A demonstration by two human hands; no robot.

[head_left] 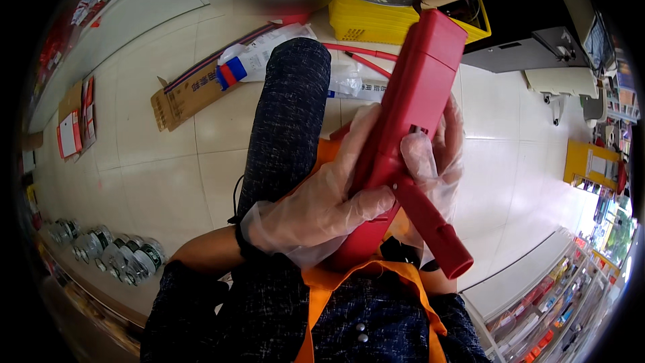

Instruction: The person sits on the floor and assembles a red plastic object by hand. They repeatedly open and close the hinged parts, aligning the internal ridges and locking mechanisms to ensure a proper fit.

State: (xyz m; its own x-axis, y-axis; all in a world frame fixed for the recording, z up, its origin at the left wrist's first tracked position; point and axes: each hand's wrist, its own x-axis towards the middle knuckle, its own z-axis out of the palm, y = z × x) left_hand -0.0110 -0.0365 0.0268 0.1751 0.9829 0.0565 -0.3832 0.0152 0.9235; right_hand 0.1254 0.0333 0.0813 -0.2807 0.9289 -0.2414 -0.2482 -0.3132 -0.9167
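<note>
Tiled floor [168,181] spreads below, a yellow basket [376,21] up top. Front and centre, the long red tool [410,114] sits over the lap, left hand [322,205] fingers wrapped tight round its body, right hand [437,161] fingers curled behind, gripping too.

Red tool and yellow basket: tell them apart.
The red tool is long, narrow and solid-sided; the yellow basket is wide, with slotted walls. The red tool is held off the floor in both gloved hands; the yellow basket rests on the tiled floor. Both look like plastic.
</note>
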